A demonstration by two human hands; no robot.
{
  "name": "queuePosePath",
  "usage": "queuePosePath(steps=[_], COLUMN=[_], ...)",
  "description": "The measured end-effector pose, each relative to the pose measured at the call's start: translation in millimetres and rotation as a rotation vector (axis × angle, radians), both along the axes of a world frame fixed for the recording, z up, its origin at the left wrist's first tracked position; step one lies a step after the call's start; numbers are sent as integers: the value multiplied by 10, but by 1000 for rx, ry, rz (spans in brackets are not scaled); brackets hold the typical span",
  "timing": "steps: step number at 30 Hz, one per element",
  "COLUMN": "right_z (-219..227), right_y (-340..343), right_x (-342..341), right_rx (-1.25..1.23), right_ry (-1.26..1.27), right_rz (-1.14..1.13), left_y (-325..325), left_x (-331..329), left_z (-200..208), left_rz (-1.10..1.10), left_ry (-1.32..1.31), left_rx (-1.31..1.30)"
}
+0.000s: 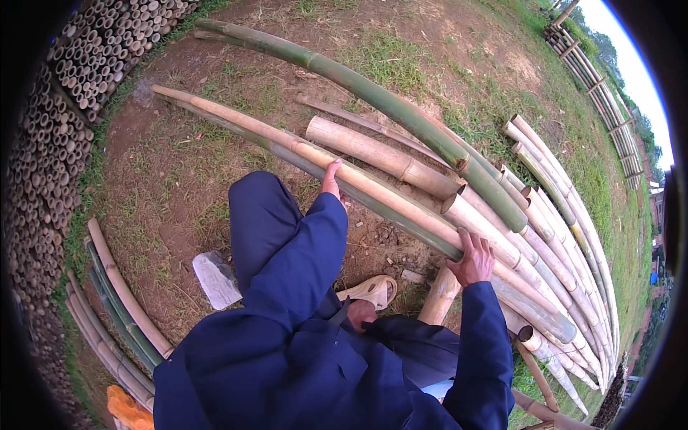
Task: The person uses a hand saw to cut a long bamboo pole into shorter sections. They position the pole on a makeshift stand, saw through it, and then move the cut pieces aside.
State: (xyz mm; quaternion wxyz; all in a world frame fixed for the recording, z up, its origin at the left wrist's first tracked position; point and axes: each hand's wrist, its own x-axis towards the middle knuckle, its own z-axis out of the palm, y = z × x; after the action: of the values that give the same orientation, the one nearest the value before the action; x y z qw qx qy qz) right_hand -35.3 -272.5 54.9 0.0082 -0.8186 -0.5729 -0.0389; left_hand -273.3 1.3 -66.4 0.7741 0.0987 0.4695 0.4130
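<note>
My left hand (332,180) grips a long pale bamboo pole (398,197) partway along, its thumb over the top and its other fingers mostly hidden. Further right, my right hand (473,259) curls over the same pole. Close along its lower side runs a grey-green bamboo pole (401,221), whose near end reaches my right hand. Both poles slant from far left to near right. Just beyond them lies a thick, short-looking pale bamboo pole (380,154). A long green bamboo pole (358,82) crosses farther out, its cut end resting over other poles.
Several pale poles (573,215) are heaped at right. An upright bamboo post (438,297) stands below my right hand. A grey stone block (216,279) sits by my knee, near a tan sandal (373,292). Stacked cut bamboo (72,107) fills the left; more poles (118,301) lie lower left.
</note>
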Motion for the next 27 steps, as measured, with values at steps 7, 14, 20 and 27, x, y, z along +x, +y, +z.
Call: queuePosePath(steps=[7,14,20,27], right_z=[-359,-542,-657,-777], right_y=[720,699,692,718], right_x=[-473,-477,-532,-572], right_rx=[-4,40,141,206], right_ry=[96,115,91,9], right_rz=[27,-1,23,29], left_y=[936,691,-516,-432], left_x=[-669,-422,457,849], left_z=[-351,-84,816,596], left_rz=[45,77,-922,-1415], left_ry=[86,1014,1042,1169], left_rx=[-24,416,1773,1979])
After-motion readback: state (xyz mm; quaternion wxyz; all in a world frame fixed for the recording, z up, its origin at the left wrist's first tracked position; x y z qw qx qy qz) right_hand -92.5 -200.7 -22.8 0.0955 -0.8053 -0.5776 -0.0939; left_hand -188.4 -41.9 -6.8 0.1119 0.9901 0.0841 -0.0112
